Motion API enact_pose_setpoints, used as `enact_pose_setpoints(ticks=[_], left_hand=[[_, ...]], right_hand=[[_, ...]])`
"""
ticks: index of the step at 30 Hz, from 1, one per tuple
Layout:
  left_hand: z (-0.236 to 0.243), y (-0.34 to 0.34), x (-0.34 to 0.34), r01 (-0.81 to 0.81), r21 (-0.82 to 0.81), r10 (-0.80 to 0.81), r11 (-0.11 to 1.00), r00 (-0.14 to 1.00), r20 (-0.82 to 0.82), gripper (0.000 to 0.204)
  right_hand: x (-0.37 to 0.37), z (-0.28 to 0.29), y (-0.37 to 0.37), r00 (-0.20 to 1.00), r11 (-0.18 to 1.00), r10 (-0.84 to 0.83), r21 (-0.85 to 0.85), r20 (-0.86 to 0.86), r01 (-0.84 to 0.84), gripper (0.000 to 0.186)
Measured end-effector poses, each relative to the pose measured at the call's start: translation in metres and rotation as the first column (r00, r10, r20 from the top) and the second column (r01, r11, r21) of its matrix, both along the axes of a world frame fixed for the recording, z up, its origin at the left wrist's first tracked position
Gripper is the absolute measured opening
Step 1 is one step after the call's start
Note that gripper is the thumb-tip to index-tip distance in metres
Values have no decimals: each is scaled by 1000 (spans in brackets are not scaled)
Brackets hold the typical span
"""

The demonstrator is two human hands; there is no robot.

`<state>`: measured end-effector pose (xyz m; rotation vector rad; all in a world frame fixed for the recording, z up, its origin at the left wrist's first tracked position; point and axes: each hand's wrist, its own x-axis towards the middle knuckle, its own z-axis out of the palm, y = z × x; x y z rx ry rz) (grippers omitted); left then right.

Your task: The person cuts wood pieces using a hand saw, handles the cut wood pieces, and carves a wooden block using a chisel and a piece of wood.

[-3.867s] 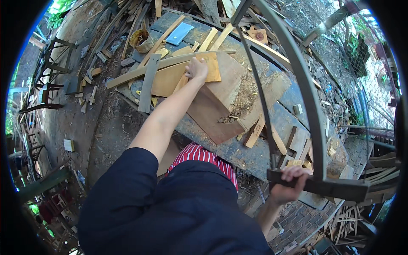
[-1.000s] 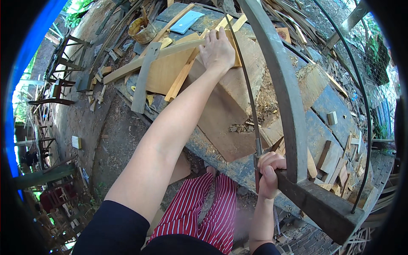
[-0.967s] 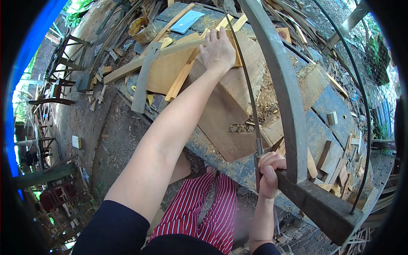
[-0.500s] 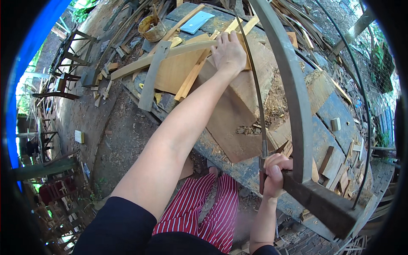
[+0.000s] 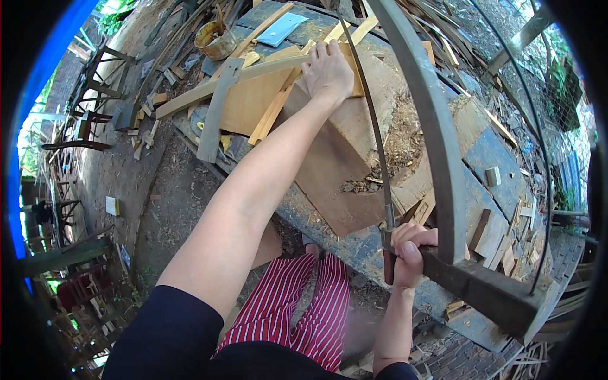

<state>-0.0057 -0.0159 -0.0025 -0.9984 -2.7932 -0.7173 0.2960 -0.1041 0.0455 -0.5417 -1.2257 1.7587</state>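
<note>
My left hand (image 5: pixel 326 73) is bent over a small orange board (image 5: pixel 354 76), fingers curled and a little apart, atop the brown plywood pieces (image 5: pixel 332 196); its thumb is hidden. Pale battens (image 5: pixel 190 103) lie to its left. My right hand (image 5: pixel 410 253) grips the handle of a large wooden-framed bow saw (image 5: pixel 443 164) near the bottom right. The narrow blade (image 5: pixel 380 145) runs up just right of my left hand, at the orange board; whether it is inside a cut, I cannot tell.
The worktable (image 5: pixel 500 196) carries sawdust, offcuts (image 5: pixel 491 231) and a pale blue flat object (image 5: pixel 282 28). A stained bucket (image 5: pixel 212 44) stands beyond the far left edge. Chair frames (image 5: pixel 88 130) and scrap wood lie on the ground leftward; timber piles and wire fencing are rightward.
Since the oldest frame, the saw and my right hand have shifted left, bringing the blade beside my left hand, and my legs show more. Over the last second little has changed.
</note>
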Motion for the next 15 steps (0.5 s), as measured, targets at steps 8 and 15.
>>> enact_pose_setpoints(ticks=[8, 15], left_hand=[[-3, 2, 4, 16, 25, -17, 1000, 999, 42, 43], [0, 1, -1, 5, -21, -5, 1000, 1000, -12, 41]], right_hand=[[-21, -3, 23, 1000, 1000, 13, 27, -17, -12, 19], [-18, 3, 14, 997, 999, -5, 41, -80, 8, 17]])
